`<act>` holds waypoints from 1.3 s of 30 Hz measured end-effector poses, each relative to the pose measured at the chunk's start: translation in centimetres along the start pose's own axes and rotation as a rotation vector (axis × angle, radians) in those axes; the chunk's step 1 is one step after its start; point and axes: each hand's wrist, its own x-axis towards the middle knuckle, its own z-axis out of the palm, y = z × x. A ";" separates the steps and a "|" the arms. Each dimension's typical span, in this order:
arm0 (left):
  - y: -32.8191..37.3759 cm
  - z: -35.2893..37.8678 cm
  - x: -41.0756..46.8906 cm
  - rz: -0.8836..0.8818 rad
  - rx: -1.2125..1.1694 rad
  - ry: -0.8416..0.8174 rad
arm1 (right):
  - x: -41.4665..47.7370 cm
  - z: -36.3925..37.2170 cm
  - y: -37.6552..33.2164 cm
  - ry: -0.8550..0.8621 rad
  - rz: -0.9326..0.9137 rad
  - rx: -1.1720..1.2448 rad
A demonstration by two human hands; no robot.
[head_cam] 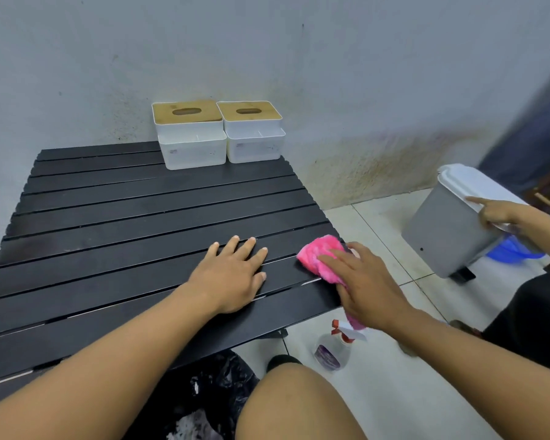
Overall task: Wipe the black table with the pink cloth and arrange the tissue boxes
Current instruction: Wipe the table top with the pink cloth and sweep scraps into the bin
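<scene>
Two tissue boxes, surface rear. Wiping step: my right hand presses pink cloth, fingers straight; left hand flat, released. Next I'd sweep leftward across slats.

Left hand, right hand — forearms bare, knee bare.

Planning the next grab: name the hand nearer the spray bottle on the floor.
Right. The right hand presses the pink cloth at the black table edge, above the spray bottle; the left hand lies flat on it, further left.
</scene>
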 end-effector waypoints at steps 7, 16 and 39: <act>0.4 0.2 -0.2 -0.002 -0.024 -0.003 | -0.1 0.4 -5.3 0.061 0.387 0.102; 0.2 0.4 -0.3 -0.003 -0.069 -0.004 | -2.2 0.2 -3.1 0.103 0.607 0.140; -0.1 0.2 0.1 0.015 -0.101 -0.033 | 9.4 1.6 -8.4 -0.012 0.154 0.106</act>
